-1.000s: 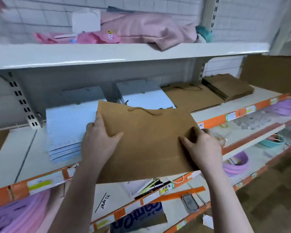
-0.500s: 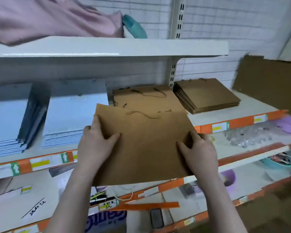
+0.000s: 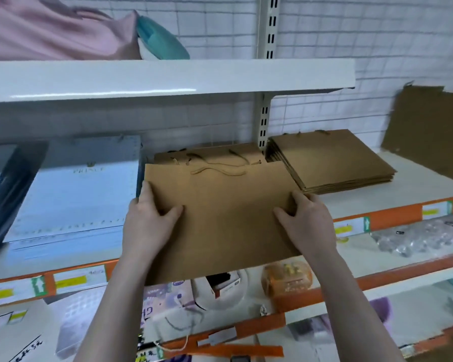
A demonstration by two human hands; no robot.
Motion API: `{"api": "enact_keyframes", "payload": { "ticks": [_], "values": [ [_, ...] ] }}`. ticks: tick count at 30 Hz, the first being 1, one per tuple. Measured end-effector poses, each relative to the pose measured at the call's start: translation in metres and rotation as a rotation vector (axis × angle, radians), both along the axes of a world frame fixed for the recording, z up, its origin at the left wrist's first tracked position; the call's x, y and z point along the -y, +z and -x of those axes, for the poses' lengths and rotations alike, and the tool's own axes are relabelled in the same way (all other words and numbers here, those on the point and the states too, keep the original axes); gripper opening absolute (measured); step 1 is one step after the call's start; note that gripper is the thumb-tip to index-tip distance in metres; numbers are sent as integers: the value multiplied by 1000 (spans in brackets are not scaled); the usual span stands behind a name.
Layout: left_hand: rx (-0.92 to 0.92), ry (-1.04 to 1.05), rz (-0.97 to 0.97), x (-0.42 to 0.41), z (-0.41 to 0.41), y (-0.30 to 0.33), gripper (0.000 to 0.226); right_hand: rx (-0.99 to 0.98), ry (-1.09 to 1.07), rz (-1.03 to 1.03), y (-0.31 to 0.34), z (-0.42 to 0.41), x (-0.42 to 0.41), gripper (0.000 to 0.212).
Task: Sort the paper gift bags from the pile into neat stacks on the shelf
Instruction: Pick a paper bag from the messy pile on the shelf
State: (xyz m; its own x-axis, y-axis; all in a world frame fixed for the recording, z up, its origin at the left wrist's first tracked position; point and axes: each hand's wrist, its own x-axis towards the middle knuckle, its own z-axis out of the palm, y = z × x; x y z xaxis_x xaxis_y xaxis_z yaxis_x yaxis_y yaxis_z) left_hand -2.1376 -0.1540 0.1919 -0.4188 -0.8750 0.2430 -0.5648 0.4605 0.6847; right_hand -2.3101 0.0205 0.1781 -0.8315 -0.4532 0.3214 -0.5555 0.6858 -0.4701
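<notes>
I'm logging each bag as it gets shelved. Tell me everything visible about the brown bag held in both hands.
The brown paper bag is plain kraft-looking paper, folded flat, with a thin twisted cord handle lying at its far edge. The left hand and right hand grip its side edges, thumbs on top. It lies nearly level, over the shelf's front edge, its far end above another flat brown bag.

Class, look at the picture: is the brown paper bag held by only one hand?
No: the left hand grips the brown paper bag at its left edge and the right hand grips its right edge.
</notes>
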Motion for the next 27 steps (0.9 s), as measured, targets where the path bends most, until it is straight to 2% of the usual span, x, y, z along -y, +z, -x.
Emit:
{"api": "enact_keyframes", "payload": {
  "ticks": [7, 12, 27],
  "values": [
    [-24, 18, 28, 40, 56, 0, 83, 6, 47, -40, 4, 60, 48, 46],
    [25, 56, 61, 69, 79, -1, 82, 26, 90, -49, 1, 85, 79, 40],
    [125, 147, 44, 104, 104, -23, 70, 57, 165, -34, -15, 112, 118, 48]
  ]
}}
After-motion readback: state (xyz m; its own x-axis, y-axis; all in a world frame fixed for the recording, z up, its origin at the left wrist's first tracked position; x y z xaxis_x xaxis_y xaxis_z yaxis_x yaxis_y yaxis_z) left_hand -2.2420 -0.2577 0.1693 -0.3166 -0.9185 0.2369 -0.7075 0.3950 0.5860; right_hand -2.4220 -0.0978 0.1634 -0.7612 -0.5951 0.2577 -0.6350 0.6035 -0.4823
